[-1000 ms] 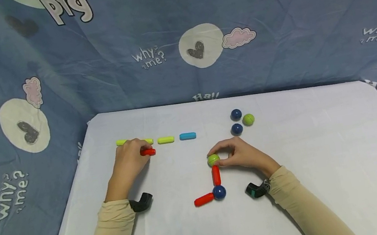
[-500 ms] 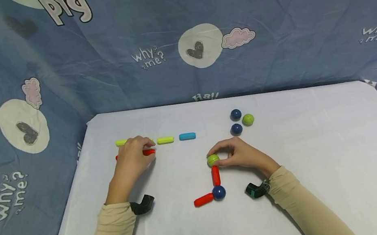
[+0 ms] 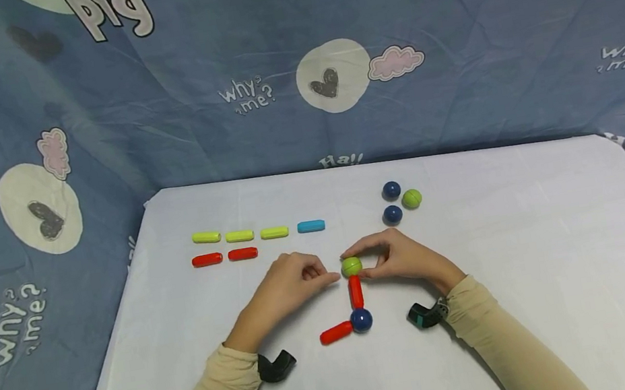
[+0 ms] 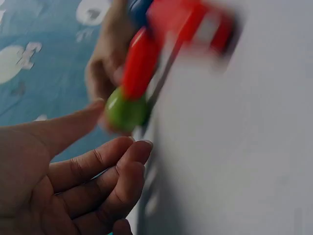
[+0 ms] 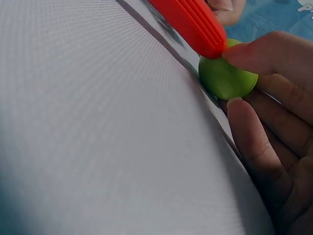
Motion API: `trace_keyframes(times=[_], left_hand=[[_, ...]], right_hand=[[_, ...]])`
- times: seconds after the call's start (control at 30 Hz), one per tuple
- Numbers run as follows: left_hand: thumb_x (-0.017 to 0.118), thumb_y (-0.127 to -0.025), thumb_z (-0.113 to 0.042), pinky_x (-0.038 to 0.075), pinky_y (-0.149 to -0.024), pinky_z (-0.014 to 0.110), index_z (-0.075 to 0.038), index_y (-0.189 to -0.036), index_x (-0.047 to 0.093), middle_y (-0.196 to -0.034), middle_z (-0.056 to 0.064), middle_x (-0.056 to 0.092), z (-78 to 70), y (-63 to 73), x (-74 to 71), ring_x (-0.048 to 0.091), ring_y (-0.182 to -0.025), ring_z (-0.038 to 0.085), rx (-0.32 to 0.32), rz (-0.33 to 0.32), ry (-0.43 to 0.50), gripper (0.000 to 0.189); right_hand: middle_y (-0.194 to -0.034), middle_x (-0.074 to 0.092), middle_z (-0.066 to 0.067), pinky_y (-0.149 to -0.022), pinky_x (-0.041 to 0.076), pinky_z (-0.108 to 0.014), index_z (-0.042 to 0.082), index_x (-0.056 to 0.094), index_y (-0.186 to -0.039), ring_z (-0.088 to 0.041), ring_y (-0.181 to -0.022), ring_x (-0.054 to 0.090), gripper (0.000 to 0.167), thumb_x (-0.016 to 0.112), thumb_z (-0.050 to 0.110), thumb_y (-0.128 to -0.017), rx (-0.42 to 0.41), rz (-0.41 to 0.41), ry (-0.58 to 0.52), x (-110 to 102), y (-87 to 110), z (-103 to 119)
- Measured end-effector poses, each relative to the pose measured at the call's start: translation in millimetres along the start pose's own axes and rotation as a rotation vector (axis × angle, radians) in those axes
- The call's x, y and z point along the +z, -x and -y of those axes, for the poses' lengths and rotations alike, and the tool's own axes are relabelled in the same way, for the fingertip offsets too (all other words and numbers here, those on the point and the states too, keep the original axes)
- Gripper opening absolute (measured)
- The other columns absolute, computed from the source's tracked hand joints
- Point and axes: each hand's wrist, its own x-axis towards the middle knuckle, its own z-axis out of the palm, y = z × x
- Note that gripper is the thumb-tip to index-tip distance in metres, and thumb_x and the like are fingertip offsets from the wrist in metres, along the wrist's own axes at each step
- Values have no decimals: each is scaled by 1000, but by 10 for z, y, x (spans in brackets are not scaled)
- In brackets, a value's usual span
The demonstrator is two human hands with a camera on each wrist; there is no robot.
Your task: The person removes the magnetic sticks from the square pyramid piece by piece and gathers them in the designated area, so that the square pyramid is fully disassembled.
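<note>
My right hand (image 3: 398, 255) pinches a green ball (image 3: 351, 266) between thumb and finger. A red rod (image 3: 355, 292) joins that ball to a dark blue ball (image 3: 361, 320), and a second red rod (image 3: 336, 333) sticks out leftward from the blue one. My left hand (image 3: 287, 289) hovers just left of the green ball with nothing in its grasp. In the left wrist view, its thumb and loosely bent fingers stand near the green ball (image 4: 124, 111); whether the thumb touches it I cannot tell. The right wrist view shows finger and thumb against the green ball (image 5: 227, 76).
Several yellow-green rods (image 3: 274, 232) and one light blue rod (image 3: 310, 226) lie in a row at the back left. Two loose red rods (image 3: 243, 254) lie in front of them. Two blue balls (image 3: 391, 191) and a green ball (image 3: 412, 198) sit at the back right of the white table (image 3: 517, 244).
My left hand has left the loose red rods and moved right and nearer, up to the green ball. The joined piece has shifted very slightly left; my right hand keeps its grip.
</note>
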Motion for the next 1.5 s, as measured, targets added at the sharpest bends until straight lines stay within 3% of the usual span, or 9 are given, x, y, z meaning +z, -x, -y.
trace_keyframes(times=[0.17, 0.4, 0.7, 1.0, 1.5], left_hand=[[77, -91, -45, 41, -55, 23, -20, -79, 75, -60, -8, 63, -60, 7, 186, 58, -56, 11, -13, 61, 83, 28], [81, -90, -39, 41, -47, 22, -17, -77, 74, -58, -4, 68, -137, 30, 275, 61, -44, 14, -45, 145, 173, 26], [81, -89, -37, 38, -44, 21, -16, -71, 71, -45, -8, 55, -190, 39, 336, 54, -37, 7, -32, 169, 152, 29], [79, -90, -33, 38, -44, 20, -16, -69, 69, -45, -8, 55, -158, 37, 341, 55, -37, 7, -28, 174, 161, 29], [77, -90, -30, 40, -44, 20, -12, -71, 65, -46, -6, 57, -129, 27, 339, 58, -38, 7, -41, 185, 173, 28]], right_hand=[[-123, 76, -7, -58, 51, -22, 13, 75, -125, -7, -60, 56, 38, 83, 13, -88, -3, -14, 15, 7, -11, -4], [-121, 77, -3, -55, 48, -21, 16, 76, -123, -6, -57, 52, 37, 84, 16, -87, -5, -19, 24, 0, -16, 6], [-120, 77, -5, -55, 50, -22, 14, 77, -121, -5, -56, 53, 35, 84, 14, -87, -14, -35, 18, 8, 5, -26], [-119, 77, -3, -55, 50, -22, 16, 76, -120, -5, -55, 53, 33, 84, 18, -88, -11, -56, 47, 30, -14, -21], [-118, 77, 0, -66, 53, -23, 17, 75, -121, -9, -85, 61, 34, 83, 18, -88, -22, -78, 75, 46, -20, -14]])
